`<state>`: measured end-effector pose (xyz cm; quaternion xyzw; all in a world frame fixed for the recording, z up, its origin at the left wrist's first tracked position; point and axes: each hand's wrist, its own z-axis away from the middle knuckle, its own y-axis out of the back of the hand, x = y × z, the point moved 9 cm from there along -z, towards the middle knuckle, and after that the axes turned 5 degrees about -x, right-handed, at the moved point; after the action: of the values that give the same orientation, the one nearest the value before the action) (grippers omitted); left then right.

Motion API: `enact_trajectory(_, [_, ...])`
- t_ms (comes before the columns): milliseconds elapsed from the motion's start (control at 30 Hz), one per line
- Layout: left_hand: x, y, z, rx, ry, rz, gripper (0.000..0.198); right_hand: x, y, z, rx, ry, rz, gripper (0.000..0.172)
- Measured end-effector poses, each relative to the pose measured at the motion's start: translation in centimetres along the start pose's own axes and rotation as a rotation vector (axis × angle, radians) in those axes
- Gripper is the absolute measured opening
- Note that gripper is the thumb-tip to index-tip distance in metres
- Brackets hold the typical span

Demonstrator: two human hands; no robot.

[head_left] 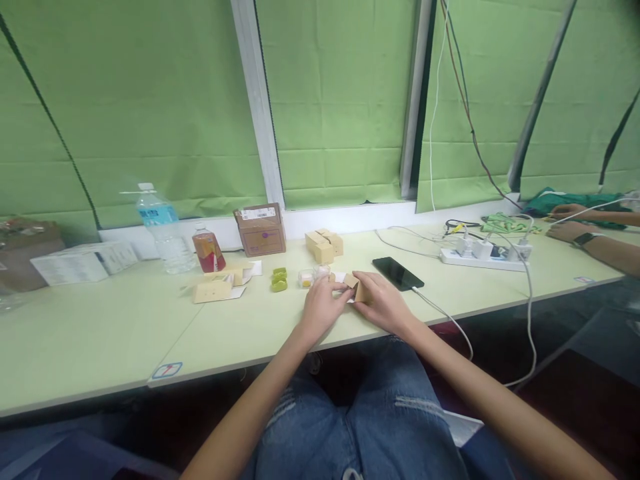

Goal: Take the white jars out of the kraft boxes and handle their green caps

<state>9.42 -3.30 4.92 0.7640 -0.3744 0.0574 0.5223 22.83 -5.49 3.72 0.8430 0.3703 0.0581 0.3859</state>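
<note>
A small tan cardboard box [359,291] is held low over the table's front part, between my two hands. My right hand [384,301] wraps its fingers round the box's right side. From the left, my left hand [324,305] pinches at the box's near edge; its fingertips partly hide the opening. Just beyond my left hand lie small clear plastic containers [306,278], one with something yellow in it. Several small green pieces [279,280] lie left of them. Flattened tan cartons [215,288] are farther left.
Behind stand closed tan boxes [325,245] and a brown carton [260,230]. A water bottle [164,230] and a red drink bottle [209,251] stand left. Right are a plugged-in phone [398,273], a power strip [483,259], loose cables, and another person's hands [570,231].
</note>
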Motion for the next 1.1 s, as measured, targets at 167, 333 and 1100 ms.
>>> enact_trajectory(167, [-0.6, 0.5, -0.2, 0.059, 0.020, 0.149, 0.014, 0.2, -0.1, 0.1, -0.002, -0.005, -0.014, 0.061])
enact_trajectory(333, [-1.0, 3.0, -0.4, 0.245, -0.039, 0.472, 0.015, 1.5, 0.0, 0.2, 0.021, -0.097, -0.058, 0.067])
enact_trajectory(1100, [-3.6, 4.9, -1.5, 0.130, 0.020, -0.068, 0.015, -1.7, 3.0, 0.3, 0.290, -0.037, 0.156, 0.058])
